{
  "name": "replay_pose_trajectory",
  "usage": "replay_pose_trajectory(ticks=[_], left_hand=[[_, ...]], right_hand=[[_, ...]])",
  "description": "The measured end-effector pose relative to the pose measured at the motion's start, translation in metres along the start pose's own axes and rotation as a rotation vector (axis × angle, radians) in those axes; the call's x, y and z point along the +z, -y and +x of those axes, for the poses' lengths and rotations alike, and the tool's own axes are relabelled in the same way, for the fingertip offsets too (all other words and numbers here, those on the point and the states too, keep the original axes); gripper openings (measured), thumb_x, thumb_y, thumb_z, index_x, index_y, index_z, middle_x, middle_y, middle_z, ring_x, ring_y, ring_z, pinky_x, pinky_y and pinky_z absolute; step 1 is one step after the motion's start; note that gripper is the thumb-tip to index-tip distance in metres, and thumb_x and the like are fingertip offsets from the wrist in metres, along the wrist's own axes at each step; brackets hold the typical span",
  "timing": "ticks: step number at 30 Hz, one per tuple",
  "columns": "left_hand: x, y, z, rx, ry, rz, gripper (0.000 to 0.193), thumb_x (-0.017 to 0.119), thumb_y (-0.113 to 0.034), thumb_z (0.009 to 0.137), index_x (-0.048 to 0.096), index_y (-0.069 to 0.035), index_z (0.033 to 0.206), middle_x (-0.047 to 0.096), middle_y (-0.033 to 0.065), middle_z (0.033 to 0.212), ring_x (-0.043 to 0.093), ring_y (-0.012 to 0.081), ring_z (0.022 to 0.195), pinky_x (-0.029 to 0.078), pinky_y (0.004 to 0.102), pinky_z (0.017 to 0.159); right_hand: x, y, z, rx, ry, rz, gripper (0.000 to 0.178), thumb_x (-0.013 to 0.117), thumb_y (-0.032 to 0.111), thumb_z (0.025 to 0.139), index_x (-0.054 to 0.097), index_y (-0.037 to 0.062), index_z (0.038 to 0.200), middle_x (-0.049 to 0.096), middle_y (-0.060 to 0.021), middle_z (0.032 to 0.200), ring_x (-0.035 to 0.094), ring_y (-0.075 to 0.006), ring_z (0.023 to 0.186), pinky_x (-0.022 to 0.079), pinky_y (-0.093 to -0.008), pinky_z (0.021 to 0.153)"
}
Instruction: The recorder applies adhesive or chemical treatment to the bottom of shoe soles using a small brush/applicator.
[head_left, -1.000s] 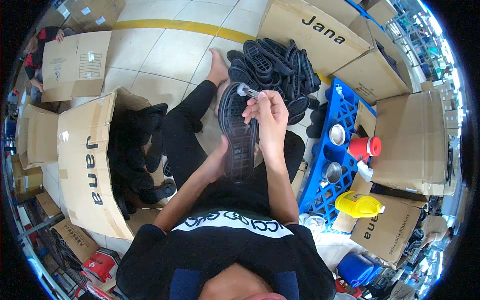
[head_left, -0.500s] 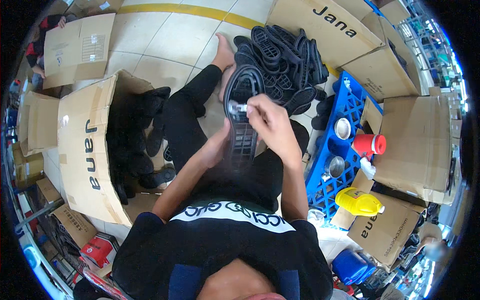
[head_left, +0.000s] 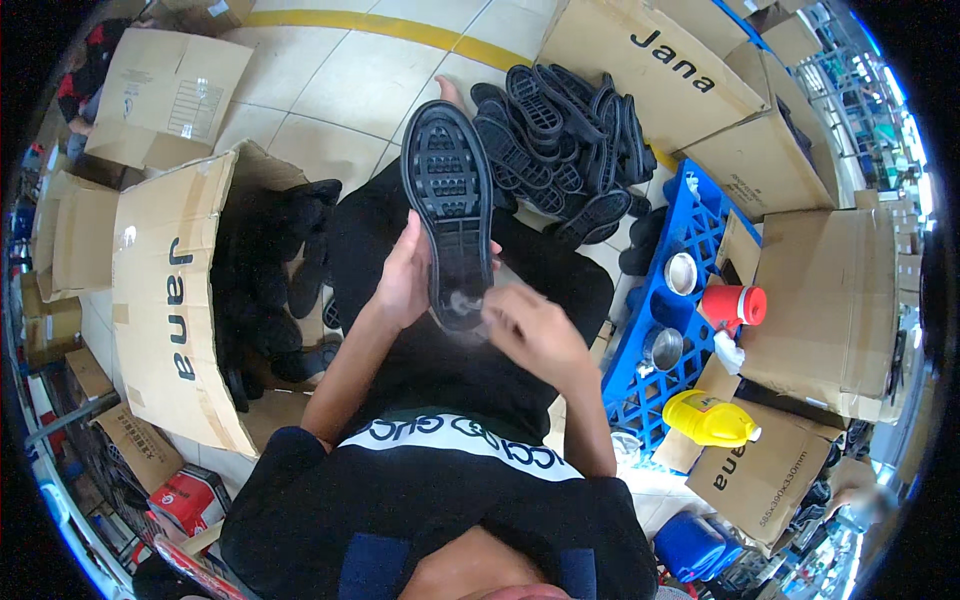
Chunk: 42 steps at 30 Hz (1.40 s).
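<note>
A black rubber shoe sole [head_left: 447, 170] is held lengthwise over my lap, its ribbed, hollow-celled face toward me. My left hand [head_left: 403, 272] grips its left edge near the narrow middle, and some fingertips show at the opposite edge. At the lower end of the sole, my right hand [head_left: 535, 335] is closed round a small whitish brush-like tool [head_left: 466, 301]. That tool is blurred by motion and seems to touch the sole's surface. Beyond my legs lies a heap of similar black soles [head_left: 545, 130] on the tiled floor.
On my left stands an open carton [head_left: 165, 300] with dark shoe parts inside. To my right, a blue plastic pallet [head_left: 703, 205] bears metal bowls [head_left: 681, 273], a red jug [head_left: 735, 305] and a yellow bottle [head_left: 712, 418]. Large cartons [head_left: 825, 300] stand behind it. Another person [head_left: 90, 85] is at upper left.
The sole has shifted left and turned end for end, with its broad end now farther from me. My right hand has moved down toward me, from the sole's far half to its lower end.
</note>
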<state>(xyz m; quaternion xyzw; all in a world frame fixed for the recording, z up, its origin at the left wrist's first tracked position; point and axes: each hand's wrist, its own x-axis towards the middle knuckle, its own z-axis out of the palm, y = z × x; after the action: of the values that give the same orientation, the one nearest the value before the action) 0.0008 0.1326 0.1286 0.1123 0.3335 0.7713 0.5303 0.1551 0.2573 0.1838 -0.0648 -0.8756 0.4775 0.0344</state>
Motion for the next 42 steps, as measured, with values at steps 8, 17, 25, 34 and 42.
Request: replay_pose_trajectory(ticks=[8,17,25,34,42], left_hand=[[0.01,-0.001,-0.01,-0.091,0.053,-0.006,0.076,0.011,-0.062,0.099,0.046,-0.004,0.134,0.063,0.0178,0.116,0.063,0.0261,0.106,0.049,0.0386,0.095],[0.002,0.005,-0.013,-0.11,0.092,0.093,0.072,0.014,-0.059,0.1,0.044,-0.005,0.137,0.062,0.017,0.119,0.061,0.0252,0.11,0.048,0.0387,0.097],[-0.004,0.011,-0.01,-0.091,0.082,0.074,0.068,0.024,-0.059,0.1,0.049,-0.006,0.135,0.06,0.0136,0.125,0.058,0.0221,0.116,0.045,0.0356,0.1],[-0.005,0.003,-0.003,-0.053,-0.127,0.076,0.069,0.028,-0.059,0.1,0.052,-0.003,0.131,0.063,0.0118,0.12,0.059,0.0211,0.112,0.046,0.0371,0.098],[-0.007,-0.001,0.007,0.143,-0.129,-0.044,0.069,0.023,-0.057,0.101,0.05,-0.001,0.131,0.061,0.0162,0.122,0.06,0.0255,0.111,0.047,0.041,0.098]], right_hand=[[-0.063,0.014,0.081,-0.516,-0.436,-0.363,0.015,0.069,-0.002,0.08,0.065,-0.0014,0.095,0.066,-0.0142,0.107,0.066,-0.0289,0.097,0.054,-0.0338,0.083],[-0.078,0.014,0.112,-0.698,-0.269,-0.797,0.018,0.067,0.004,0.079,0.063,-0.0003,0.096,0.062,-0.0107,0.109,0.064,-0.0278,0.095,0.053,-0.0345,0.082],[-0.043,-0.011,0.088,-0.27,-0.27,-0.872,0.014,0.064,0.01,0.085,0.053,0.0032,0.089,0.052,-0.0126,0.082,0.061,-0.0297,0.078,0.052,-0.0388,0.067],[-0.025,-0.018,0.039,-0.335,0.002,-0.694,0.017,0.064,0.01,0.079,0.053,0.0024,0.09,0.054,-0.0131,0.084,0.06,-0.0311,0.083,0.049,-0.0404,0.076],[-0.013,-0.013,0.016,-0.347,0.194,-0.531,0.016,0.064,0.007,0.081,0.057,0.0014,0.094,0.059,-0.013,0.09,0.062,-0.0306,0.088,0.05,-0.0382,0.081]])
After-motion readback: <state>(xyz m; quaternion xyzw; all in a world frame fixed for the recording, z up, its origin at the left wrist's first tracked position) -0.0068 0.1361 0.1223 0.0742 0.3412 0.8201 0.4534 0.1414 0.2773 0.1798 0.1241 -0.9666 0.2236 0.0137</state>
